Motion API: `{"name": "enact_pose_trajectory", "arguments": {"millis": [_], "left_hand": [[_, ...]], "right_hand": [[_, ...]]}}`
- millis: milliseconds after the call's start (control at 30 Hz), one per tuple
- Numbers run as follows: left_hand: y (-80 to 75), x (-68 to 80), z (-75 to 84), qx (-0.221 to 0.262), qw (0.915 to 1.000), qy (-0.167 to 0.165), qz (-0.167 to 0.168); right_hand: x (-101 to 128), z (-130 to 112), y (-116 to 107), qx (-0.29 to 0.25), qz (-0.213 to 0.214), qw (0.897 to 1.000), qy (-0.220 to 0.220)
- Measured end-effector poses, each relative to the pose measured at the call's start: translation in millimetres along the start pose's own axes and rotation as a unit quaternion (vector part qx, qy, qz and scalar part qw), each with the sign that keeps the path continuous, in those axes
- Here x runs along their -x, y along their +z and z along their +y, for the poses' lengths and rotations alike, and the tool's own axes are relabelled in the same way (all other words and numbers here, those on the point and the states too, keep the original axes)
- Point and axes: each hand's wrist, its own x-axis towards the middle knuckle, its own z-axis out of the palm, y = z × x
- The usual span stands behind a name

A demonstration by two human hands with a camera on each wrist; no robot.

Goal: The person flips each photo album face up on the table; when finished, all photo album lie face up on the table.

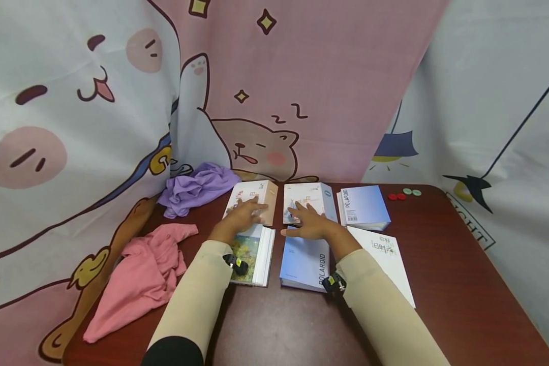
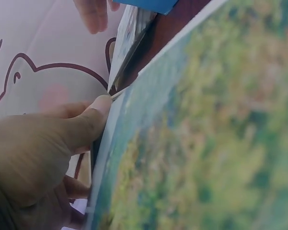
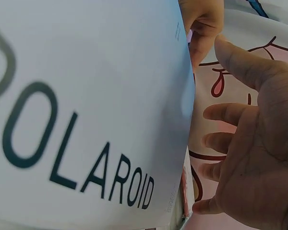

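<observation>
— Nearest the camera?
— Two sleeved forearms, crossing dark worktop. Under left forearm, landscape book, lying flat. Under right forearm, blue book marked POLAROID, flat, just beside the first.

— Left hand?
— Resting on cream book in back row, fingers spread and fairly straight on cover. Left wrist view: thumb pressed against edge of landscape book. Nothing gripped.

— Right hand?
— Flat on white book, directly beside cream book. Right wrist view: fingers extended, apart, palm open. Nothing gripped.

— Remaining books?
— Second blue book at right end of back row, touching white book. White booklet in front of it, angled, partly under right forearm.

— Other items on worktop?
— Purple cloth bunched at back left. Pink cloth crumpled at left edge, well apart from books. Small red and green discs at back right, near second blue book. Cartoon-print curtain behind everything.
</observation>
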Motion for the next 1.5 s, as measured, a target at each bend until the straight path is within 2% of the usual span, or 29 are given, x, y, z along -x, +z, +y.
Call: {"name": "enact_pose_trajectory", "arguments": {"millis": [233,433,600,767,933,1067,1200,1367,1500], "left_hand": [[-1.9,1.8,5.7,-0.037,0.9991,0.021,0.007],[-0.4,4.8,1.7,0.004,0.9971,0.063,0.042],[1.5,4.2,-1.0,0.025,0.9885,0.12,0.088],[4.8,3.9,-0.6,0.044,0.9817,0.148,0.112],[6.4,7.2,2.2,0.085,0.9778,0.142,0.128],[7.1,9.4,5.2,0.12,0.9727,0.135,0.146],[7.6,9.6,8.9,0.153,0.9625,0.142,0.173],[8.2,10.3,12.1,0.205,0.9516,0.134,0.186],[9.5,11.3,11.9,0.28,0.9327,0.124,0.19]], "right_hand": [[1,1,-1,-0.005,0.005,1.0,-0.004],[-4,5,5,-0.018,0.012,0.999,-0.024],[-7,2,7,-0.05,0.005,0.998,-0.034],[-6,-3,7,-0.087,-0.015,0.995,-0.047],[-6,-8,11,-0.127,-0.023,0.989,-0.071],[-7,-12,12,-0.143,-0.009,0.985,-0.093],[-8,-17,11,-0.173,0.008,0.976,-0.13],[-9,-25,10,-0.223,0.02,0.961,-0.164],[-13,-32,9,-0.23,0.041,0.956,-0.18]]}}
